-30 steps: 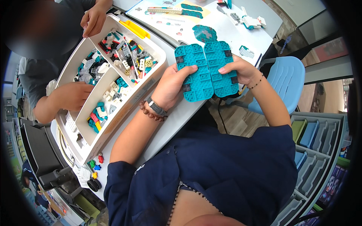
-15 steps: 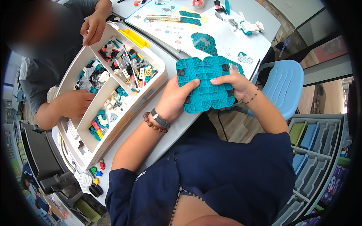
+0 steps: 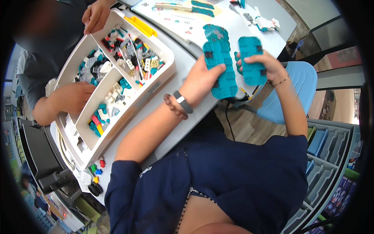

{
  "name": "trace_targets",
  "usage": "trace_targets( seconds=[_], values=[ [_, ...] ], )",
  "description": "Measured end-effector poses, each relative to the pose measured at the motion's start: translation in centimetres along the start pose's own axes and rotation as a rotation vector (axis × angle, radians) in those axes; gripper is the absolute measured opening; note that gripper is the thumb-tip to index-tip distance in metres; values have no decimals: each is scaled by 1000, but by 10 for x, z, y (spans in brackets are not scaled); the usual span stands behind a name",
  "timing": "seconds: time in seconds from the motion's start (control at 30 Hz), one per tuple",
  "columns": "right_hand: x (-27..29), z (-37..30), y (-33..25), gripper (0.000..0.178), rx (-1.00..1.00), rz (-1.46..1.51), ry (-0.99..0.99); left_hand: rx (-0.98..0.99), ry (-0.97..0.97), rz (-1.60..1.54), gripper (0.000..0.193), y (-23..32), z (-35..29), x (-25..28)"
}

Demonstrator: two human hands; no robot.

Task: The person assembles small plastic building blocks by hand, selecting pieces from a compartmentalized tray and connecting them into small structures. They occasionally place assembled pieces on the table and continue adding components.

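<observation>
My left hand (image 3: 202, 80) grips a long teal building plate (image 3: 219, 62) with dark square inserts, thumb across its lower part. My right hand (image 3: 261, 64) holds a second, shorter teal plate (image 3: 251, 58). The two plates are apart, side by side, with a narrow gap between them, raised above the edge of the white table (image 3: 187, 58). A beaded bracelet and a dark band sit on my left wrist (image 3: 178, 105).
A white sorting tray (image 3: 156, 84) with compartments of small coloured bricks lies to my left. Another person's hands (image 3: 74, 97) rest at it. An instruction sheet (image 3: 183, 11) and a small white model (image 3: 267, 23) lie farther off. A blue chair (image 3: 302, 93) stands under my right arm.
The teal plates were joined into one block in both hands. Now they are separated, one in each hand, and held higher and more upright.
</observation>
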State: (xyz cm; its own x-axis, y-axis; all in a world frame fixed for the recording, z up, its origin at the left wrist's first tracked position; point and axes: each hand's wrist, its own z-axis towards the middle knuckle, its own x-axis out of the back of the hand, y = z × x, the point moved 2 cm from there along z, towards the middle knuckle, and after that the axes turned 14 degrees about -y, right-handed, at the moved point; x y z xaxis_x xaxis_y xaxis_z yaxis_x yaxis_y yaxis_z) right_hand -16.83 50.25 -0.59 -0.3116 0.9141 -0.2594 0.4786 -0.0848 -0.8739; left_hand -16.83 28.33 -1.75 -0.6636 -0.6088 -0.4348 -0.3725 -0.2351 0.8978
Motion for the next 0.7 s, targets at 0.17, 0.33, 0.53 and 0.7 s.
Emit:
trace_targets(
  seconds=[0.17,0.33,0.53,0.7],
  values=[
    [30,-3,-13,46,-19,-475,136,115,68,-92,36,23,-57,16],
    [43,13,-6,54,-96,-1086,267,236,177,-93,35,25,-130,19],
    [-32,-6,-20,53,429,-1523,556,182,270,-160,35,6,-155,23],
    [-124,14,27,41,678,-1414,-2,131,239,-171,36,2,-153,25]
  ],
)
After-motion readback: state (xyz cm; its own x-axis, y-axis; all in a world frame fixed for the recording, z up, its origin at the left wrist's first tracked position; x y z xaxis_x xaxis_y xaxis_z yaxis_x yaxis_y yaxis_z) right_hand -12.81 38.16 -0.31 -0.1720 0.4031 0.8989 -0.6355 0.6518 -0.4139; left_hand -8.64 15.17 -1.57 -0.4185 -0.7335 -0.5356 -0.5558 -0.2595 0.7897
